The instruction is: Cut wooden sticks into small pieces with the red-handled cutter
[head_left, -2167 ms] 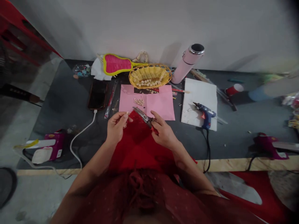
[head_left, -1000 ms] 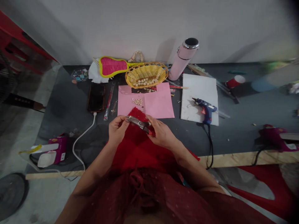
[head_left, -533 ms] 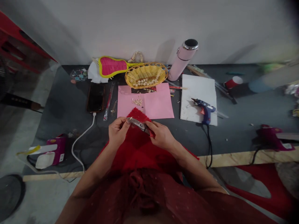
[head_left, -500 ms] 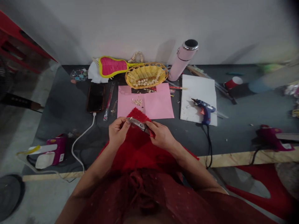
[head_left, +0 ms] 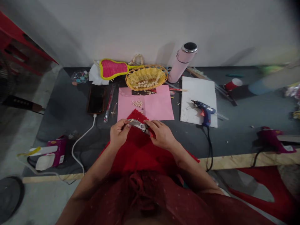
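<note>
My right hand (head_left: 162, 135) is closed round the red handles of metal pruning shears (head_left: 138, 125), whose jaws point left. At the jaw tips, my left hand (head_left: 119, 132) pinches a thin pale stick (head_left: 131, 120), mostly hidden by the fingers and the blades. Both hands are above a red cloth (head_left: 140, 150) that spreads over my lap and reaches the table edge. Just beyond the cloth, a small heap of cut pale pieces (head_left: 137, 103) rests on a pink sheet (head_left: 159, 106).
A yellow wicker basket (head_left: 146, 73) with pale bits stands behind the sheet, beside a pink flask (head_left: 182, 62). On the right, a blue glue gun (head_left: 206, 114) lies on a white board (head_left: 198, 87). At left are a phone (head_left: 96, 100) and its white cable (head_left: 78, 140).
The head view has shifted slightly. Both hands and the shears stay nearly in place, with only a slight change in the tool's angle.
</note>
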A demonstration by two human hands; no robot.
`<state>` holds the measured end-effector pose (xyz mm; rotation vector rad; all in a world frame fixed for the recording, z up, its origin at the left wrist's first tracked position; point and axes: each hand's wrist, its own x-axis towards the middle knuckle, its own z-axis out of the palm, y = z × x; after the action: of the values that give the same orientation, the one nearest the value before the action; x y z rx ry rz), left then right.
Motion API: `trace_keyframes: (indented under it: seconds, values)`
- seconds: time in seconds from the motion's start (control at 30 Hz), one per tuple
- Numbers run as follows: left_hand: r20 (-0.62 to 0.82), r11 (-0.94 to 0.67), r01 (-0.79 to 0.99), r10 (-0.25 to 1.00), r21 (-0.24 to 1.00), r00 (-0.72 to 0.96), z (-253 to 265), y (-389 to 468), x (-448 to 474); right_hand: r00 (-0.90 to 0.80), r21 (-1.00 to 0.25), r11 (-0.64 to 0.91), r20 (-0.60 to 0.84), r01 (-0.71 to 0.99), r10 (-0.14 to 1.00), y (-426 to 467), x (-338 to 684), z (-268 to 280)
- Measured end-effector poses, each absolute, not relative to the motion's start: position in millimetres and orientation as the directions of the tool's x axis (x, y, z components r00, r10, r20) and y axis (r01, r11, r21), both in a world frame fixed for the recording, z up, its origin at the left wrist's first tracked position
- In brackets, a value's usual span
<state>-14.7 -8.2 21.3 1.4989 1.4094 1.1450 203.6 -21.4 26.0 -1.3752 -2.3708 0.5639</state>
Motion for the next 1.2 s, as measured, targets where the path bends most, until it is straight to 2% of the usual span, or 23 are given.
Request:
trace_keyframes:
  seconds: [0.17, 0.47, 0.73, 1.03, 1.2]
  values:
    - [0.102, -0.094, 0.258, 0.995, 0.962, -0.018, 21.7, -7.8, -13.3, -0.477, -0.535, 0.463, 0.122, 0.707, 0.87, -22.8, 204.2, 24.3]
    - [0.061, -0.064, 0.173, 0.998, 0.983, 0.023, 27.1, -9.2, -8.4, -0.423, -0.518, 0.387, 0.053, 0.763, 0.905, -27.4, 200.2, 28.5]
    - [0.104, -0.109, 0.389, 0.994, 0.915, 0.033, 27.0, -8.8, -7.9, -0.432, -0.464, 0.416, 0.076, 0.782, 0.899, -22.2, 203.4, 26.1]
    - [0.106, -0.135, 0.368, 0.99, 0.92, 0.098, 21.5, -8.1, -12.5, -0.468, -0.486, 0.456, 0.106, 0.745, 0.877, -20.2, 207.2, 23.1]
    - [0.112, -0.141, 0.332, 0.988, 0.933, 0.105, 28.0, -9.9, -9.1, -0.429, -0.512, 0.421, 0.111, 0.748, 0.897, -23.9, 204.5, 24.0]
